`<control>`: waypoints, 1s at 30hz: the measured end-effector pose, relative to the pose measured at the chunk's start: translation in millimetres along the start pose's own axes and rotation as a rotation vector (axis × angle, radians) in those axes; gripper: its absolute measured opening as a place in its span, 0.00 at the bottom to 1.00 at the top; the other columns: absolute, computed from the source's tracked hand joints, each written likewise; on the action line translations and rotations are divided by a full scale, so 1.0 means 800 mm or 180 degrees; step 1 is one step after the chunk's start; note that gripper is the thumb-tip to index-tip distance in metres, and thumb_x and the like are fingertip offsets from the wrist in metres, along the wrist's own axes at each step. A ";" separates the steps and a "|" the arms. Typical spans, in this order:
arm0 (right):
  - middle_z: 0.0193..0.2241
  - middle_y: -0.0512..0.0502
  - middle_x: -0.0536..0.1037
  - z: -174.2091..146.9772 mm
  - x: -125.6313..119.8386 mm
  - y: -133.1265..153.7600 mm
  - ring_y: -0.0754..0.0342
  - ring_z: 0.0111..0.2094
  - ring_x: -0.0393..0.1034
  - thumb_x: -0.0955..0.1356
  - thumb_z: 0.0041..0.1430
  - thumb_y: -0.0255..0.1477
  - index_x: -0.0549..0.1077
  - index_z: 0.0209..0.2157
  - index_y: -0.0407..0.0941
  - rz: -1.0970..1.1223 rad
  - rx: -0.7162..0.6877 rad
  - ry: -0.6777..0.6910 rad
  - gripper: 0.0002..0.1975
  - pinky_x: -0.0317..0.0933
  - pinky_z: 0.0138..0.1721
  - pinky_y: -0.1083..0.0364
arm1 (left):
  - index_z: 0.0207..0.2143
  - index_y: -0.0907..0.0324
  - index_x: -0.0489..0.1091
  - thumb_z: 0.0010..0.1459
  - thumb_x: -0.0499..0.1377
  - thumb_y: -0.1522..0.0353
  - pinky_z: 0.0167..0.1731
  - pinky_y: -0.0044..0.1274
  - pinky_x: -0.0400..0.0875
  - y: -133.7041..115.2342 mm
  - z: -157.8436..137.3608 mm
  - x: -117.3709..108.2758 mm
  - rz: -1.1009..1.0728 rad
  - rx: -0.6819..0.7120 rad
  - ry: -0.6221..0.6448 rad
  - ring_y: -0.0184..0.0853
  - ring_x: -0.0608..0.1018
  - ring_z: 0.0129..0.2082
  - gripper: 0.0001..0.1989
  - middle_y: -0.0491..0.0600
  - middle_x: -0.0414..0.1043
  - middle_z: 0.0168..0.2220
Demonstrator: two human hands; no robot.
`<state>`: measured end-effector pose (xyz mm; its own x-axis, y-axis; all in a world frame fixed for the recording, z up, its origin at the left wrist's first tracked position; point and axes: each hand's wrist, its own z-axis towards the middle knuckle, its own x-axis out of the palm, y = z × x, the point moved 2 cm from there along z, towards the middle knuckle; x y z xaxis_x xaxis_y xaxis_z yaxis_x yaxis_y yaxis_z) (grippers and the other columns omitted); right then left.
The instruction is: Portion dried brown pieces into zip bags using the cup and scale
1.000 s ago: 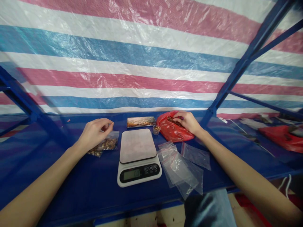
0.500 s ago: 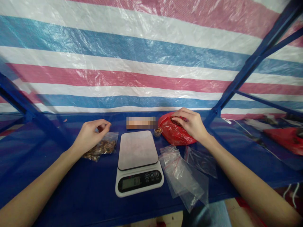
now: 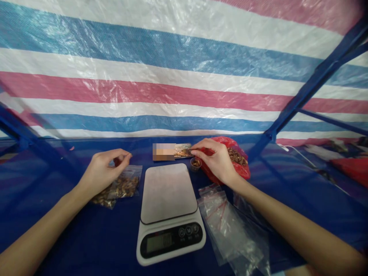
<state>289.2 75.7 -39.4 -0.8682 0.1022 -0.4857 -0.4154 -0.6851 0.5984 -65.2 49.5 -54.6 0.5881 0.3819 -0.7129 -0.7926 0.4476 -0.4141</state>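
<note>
My left hand (image 3: 106,168) hovers at the left with thumb and fingertips closed together, nothing visible between them. Below it lie clear zip bags (image 3: 126,186) filled with brown dried pieces. My right hand (image 3: 215,157) is pinched just above a small clear cup (image 3: 196,165) holding a few brown pieces; whatever is between its fingertips, if anything, is too small to make out. Behind that hand a red plastic bag (image 3: 243,170) stands open, with more brown pieces (image 3: 237,156) inside. A white kitchen scale (image 3: 169,195) sits between my hands, its plate bare and its display apparently reading 0.0.
Flat clear zip bags (image 3: 230,226) overlap right of the scale. A small printed box or card (image 3: 183,150), partly blurred out, lies behind it on the blue tabletop (image 3: 115,237). Blue metal bars (image 3: 304,88) rise at both sides before a striped plastic sheet (image 3: 143,92).
My right hand has come out of the red bag and moved left to above the small cup. My left hand stays pinched over the filled bags. The camera view has shifted slightly.
</note>
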 end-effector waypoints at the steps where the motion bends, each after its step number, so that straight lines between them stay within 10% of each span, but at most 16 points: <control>1: 0.35 0.47 0.85 -0.004 -0.002 0.001 0.48 0.38 0.77 0.76 0.63 0.26 0.84 0.36 0.48 -0.0104 -0.0081 -0.0035 0.02 0.68 0.45 0.48 | 0.32 0.58 0.78 0.65 0.59 0.59 0.27 0.21 0.65 0.001 0.000 -0.001 0.0032 -0.0002 0.0004 0.28 0.72 0.22 0.14 0.42 0.72 0.22; 30: 0.34 0.46 0.85 -0.015 -0.005 -0.013 0.48 0.38 0.76 0.73 0.67 0.28 0.84 0.35 0.47 -0.0086 -0.0078 0.0265 0.06 0.67 0.44 0.48 | 0.31 0.57 0.77 0.64 0.58 0.59 0.28 0.21 0.66 0.006 0.002 -0.006 0.0159 0.0019 0.0102 0.30 0.75 0.23 0.14 0.43 0.76 0.24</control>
<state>300.5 74.0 -51.2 -0.8306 0.0612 -0.5535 -0.4307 -0.7006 0.5689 -72.0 50.9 -52.4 0.5422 0.3778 -0.7505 -0.8199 0.4334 -0.3742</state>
